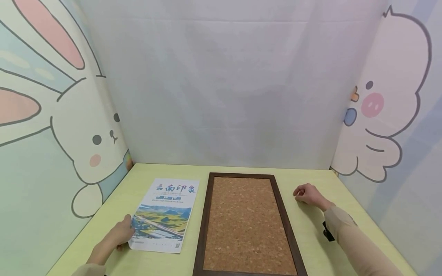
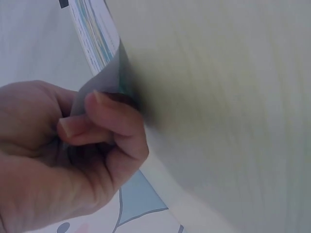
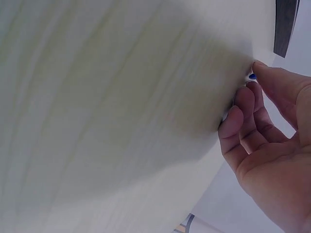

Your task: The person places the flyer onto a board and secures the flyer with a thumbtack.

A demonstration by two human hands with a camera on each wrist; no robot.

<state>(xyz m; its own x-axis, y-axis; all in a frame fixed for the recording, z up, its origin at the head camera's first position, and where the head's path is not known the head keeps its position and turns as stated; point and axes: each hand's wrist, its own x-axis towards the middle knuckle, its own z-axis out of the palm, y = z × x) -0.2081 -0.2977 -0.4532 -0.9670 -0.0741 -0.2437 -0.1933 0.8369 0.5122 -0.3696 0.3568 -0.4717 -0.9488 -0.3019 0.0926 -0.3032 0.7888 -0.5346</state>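
Note:
On the left of the table lies a printed poster [image 1: 164, 218] with a landscape picture and large characters at its top. My left hand [image 1: 122, 232] holds the poster's lower left edge between thumb and curled fingers. In the left wrist view the edge of the poster [image 2: 99, 80] bends up where that hand [image 2: 97, 141] grips it. To the right of a cork board, my right hand [image 1: 309, 195] is down at the table, fingertips at the surface. A tiny blue object [image 3: 252, 76] shows between the thumb and fingertips of this hand [image 3: 272, 131], mostly hidden by them.
A cork board [image 1: 246, 226] in a dark wooden frame lies mid-table, between the poster and my right hand. Pale yellow tabletop [image 1: 321, 249] surrounds them. A plain grey-white curtain [image 1: 221, 88] closes off the back, and cartoon-printed panels stand at both sides.

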